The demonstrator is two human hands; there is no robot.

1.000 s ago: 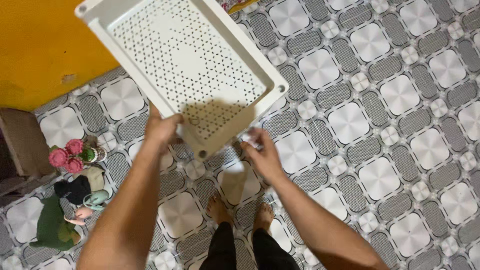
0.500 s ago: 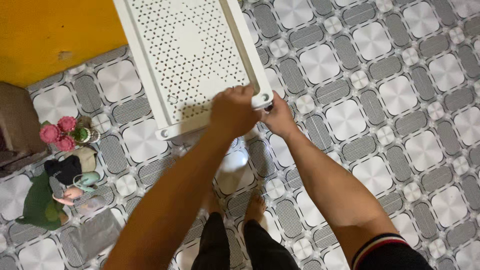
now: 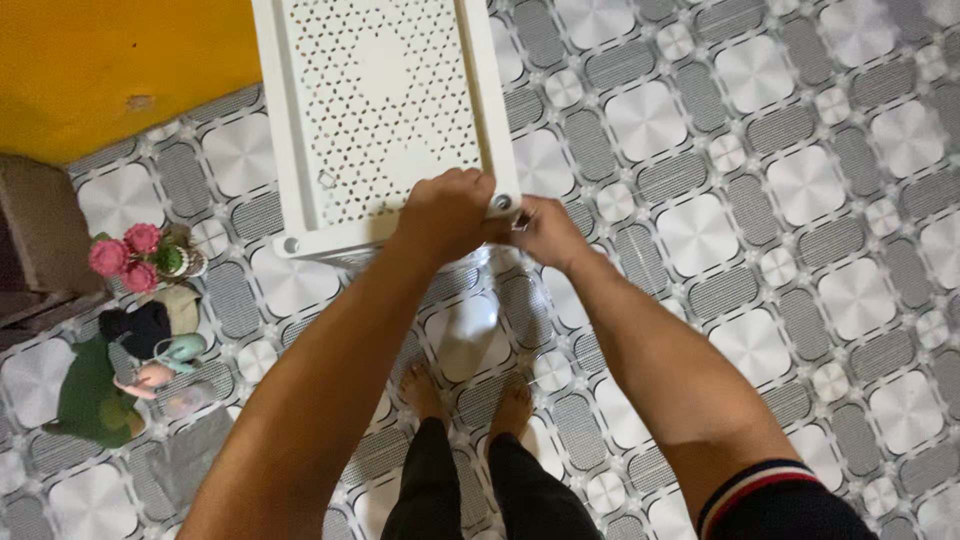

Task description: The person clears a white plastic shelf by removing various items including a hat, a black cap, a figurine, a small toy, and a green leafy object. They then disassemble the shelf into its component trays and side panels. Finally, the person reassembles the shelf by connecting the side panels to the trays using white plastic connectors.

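A white perforated plastic tray (image 3: 370, 110) with a raised rim is held above the patterned floor, running from the top of the head view down to my hands. My left hand (image 3: 445, 215) grips its near edge by the right corner, fingers curled over the rim. My right hand (image 3: 545, 232) is closed at that same corner, just right of a small round socket (image 3: 502, 203) in the tray. A matching socket (image 3: 290, 244) shows at the near left corner. My bare feet (image 3: 470, 395) stand below.
Grey and white patterned floor tiles (image 3: 760, 200) fill the right side. A yellow wall (image 3: 90, 70) is at the top left. Pink artificial flowers (image 3: 130, 258) and a heap of small items with green cloth (image 3: 110, 385) lie at the left, beside a dark box (image 3: 40, 230).
The tray has swung from a tilted diagonal to nearly square with the view. Both hands slid together onto its near right corner, the left one moving right.
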